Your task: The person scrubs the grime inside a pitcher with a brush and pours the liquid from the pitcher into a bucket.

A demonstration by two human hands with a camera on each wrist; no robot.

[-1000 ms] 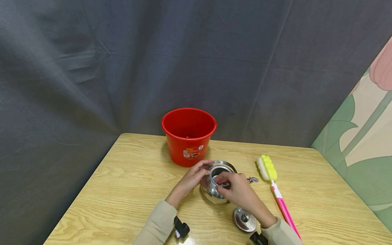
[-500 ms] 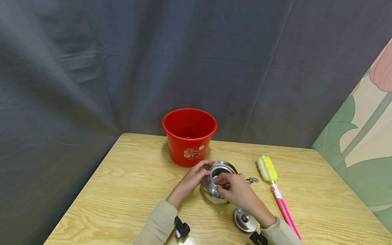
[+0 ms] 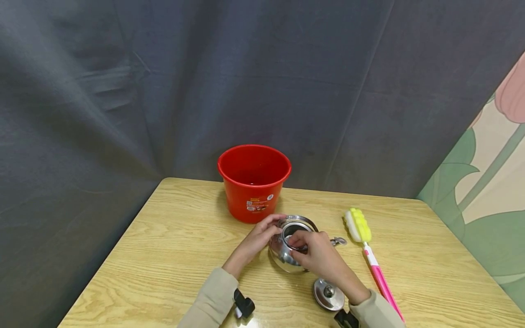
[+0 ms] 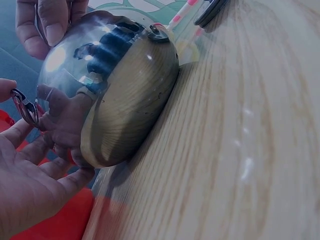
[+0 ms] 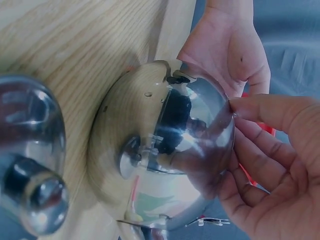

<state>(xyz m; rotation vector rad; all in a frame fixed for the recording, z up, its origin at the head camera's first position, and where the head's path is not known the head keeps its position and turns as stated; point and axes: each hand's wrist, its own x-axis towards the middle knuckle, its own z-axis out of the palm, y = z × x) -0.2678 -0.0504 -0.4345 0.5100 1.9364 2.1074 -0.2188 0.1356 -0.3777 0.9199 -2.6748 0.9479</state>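
A shiny round metal teapot (image 3: 283,257) stands uncovered on the wooden table, its bail handle folded to the far side. My left hand (image 3: 258,234) holds its left side; in the left wrist view the fingers spread under the curved body (image 4: 130,95) and the thumb touches a metal loop at the handle's base. My right hand (image 3: 317,253) bends over the opening, fingertips inside and thumb at the near rim, pinching there. What the fingertips touch inside is hidden. Close by my right wrist lies the round knobbed lid (image 3: 328,294), also large in the right wrist view.
Behind the teapot stands a red bucket (image 3: 254,200). A brush (image 3: 371,255) with yellow-white sponge head and pink handle lies to the right. A small metal part (image 3: 338,240) sticks out right of the teapot. A grey curtain (image 3: 262,82) hangs behind the table.
Very little differs: the right fingers shift slightly within the teapot's opening. The left hand, teapot, lid and brush stay where they were.
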